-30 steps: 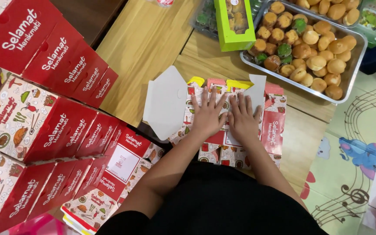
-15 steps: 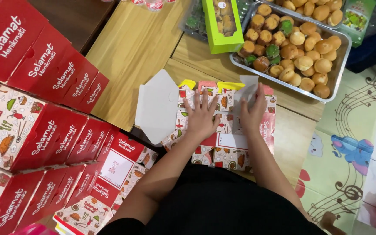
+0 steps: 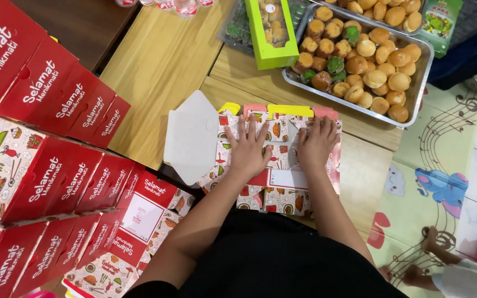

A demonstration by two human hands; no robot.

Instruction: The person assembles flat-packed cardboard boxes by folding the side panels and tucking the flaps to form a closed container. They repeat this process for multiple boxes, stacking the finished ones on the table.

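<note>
Both hands lie flat, fingers spread, gripping nothing: the left hand (image 3: 248,150) and the right hand (image 3: 316,144) press side by side on a flattened red-and-white printed cardboard box (image 3: 274,165) lying on the wooden tabletop (image 3: 161,66). Beyond it sits a metal tray of round golden pastries (image 3: 423,83), with a green carton (image 3: 274,55) just beside it. Folded red boxes (image 3: 45,165) are stacked at left.

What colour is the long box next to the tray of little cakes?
Bright green box, beside the metal tray; the head view shows it.
</note>
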